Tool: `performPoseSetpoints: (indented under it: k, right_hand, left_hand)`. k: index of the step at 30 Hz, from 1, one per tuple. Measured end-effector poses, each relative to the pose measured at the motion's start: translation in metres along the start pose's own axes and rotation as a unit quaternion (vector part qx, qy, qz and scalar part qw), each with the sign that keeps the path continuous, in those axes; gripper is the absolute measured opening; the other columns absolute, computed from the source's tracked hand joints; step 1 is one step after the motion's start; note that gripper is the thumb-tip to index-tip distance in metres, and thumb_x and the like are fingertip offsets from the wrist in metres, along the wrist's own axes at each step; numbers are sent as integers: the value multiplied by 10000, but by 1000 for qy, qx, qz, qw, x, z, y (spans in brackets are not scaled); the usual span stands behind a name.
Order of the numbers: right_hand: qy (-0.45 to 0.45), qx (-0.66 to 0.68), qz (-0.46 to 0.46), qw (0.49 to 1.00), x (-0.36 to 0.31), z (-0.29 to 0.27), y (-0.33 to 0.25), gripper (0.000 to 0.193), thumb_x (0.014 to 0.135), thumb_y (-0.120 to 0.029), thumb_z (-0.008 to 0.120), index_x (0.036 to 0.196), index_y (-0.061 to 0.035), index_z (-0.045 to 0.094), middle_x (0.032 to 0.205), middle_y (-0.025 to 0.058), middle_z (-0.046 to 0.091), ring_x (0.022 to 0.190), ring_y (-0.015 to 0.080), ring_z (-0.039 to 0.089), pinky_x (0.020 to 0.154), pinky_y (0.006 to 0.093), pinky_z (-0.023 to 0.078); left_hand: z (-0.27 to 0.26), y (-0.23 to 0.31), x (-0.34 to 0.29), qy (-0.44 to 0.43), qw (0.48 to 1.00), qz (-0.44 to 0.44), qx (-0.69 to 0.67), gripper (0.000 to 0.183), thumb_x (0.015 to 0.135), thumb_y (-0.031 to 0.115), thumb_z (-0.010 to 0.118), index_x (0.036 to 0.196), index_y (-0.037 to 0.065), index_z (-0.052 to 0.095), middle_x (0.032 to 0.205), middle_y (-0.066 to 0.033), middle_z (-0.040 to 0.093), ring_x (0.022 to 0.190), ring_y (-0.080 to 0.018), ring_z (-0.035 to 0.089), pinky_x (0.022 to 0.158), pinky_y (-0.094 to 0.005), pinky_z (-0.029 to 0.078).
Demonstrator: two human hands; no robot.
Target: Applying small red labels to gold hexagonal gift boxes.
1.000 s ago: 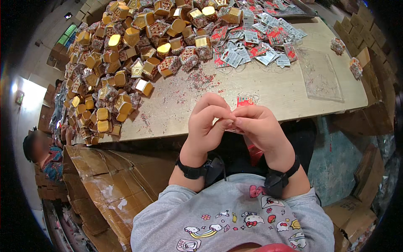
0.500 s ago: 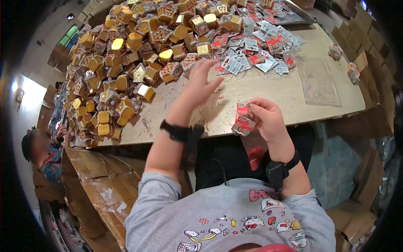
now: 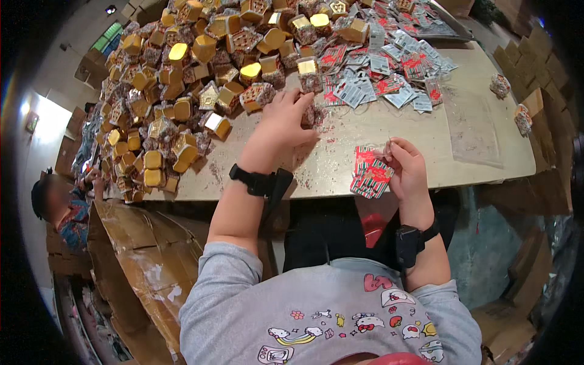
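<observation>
At the near edge of the big pile, my left hand [image 3: 283, 123] curls its fingers and thumb around a small glittery ornament [image 3: 309, 115], which is mostly hidden by the hand. My right hand [image 3: 409, 167] pinches several red, green and white striped hang tags [image 3: 372, 173] by their thin strings, over the table's front edge. Left of and beyond my left hand lie many house-shaped ornaments [image 3: 233, 97] with gold bases and glittery sides, some in clear wrap.
Loose red and white tags [image 3: 356, 91] are heaped beyond my hands on the wooden table [image 3: 426, 131]. A clear plastic bag [image 3: 471, 131] lies to the right. Two wrapped ornaments [image 3: 500, 86] rest near the right edge. Cardboard [image 3: 140, 255] stands at left, near another person [image 3: 67, 213].
My left hand has lowered and closed around an ornament by the pile. The tags in my right hand have shifted slightly right and turned, showing more of their striped faces.
</observation>
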State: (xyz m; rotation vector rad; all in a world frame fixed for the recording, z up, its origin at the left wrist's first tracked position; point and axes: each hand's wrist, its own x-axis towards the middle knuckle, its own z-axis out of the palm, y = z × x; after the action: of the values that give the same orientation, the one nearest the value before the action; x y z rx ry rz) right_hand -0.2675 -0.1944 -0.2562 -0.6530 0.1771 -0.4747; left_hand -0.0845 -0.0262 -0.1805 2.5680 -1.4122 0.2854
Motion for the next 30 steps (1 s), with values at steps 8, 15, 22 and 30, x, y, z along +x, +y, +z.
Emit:
performPoseSetpoints:
  k: [8,15,22,30]
  right_hand:
    - [-9,-422,-20,906,8,31,9,132,762,-66,595,841,34,626,736,101,618,657,161,595,607,255,460]
    - [-71,-507,-96,854,35,52,12,137,726,-83,586,800,17,641,739,144,611,679,239,593,621,314,463]
    - [-70,-528,-117,838,50,41,28,137,749,-80,610,826,30,639,732,88,609,656,143,569,611,267,455]
    - [-60,-463,-114,877,44,41,20,112,762,-68,607,814,27,634,704,47,591,628,93,530,576,248,434]
  left_hand:
    - [23,6,-6,84,993,57,-62,528,607,167,733,1084,79,525,1089,-150,499,1041,-341,442,881,-419,393]
    - [23,5,-10,116,992,-21,-36,621,570,224,774,1129,92,541,1078,-133,515,995,-354,455,875,-417,385]
    - [32,3,-8,103,976,-28,-192,596,570,192,777,1079,18,522,1016,-148,458,950,-307,472,844,-375,403]
    - [29,8,-12,79,945,-15,-317,623,575,119,768,1117,12,479,1074,-127,437,1006,-248,478,855,-324,424]
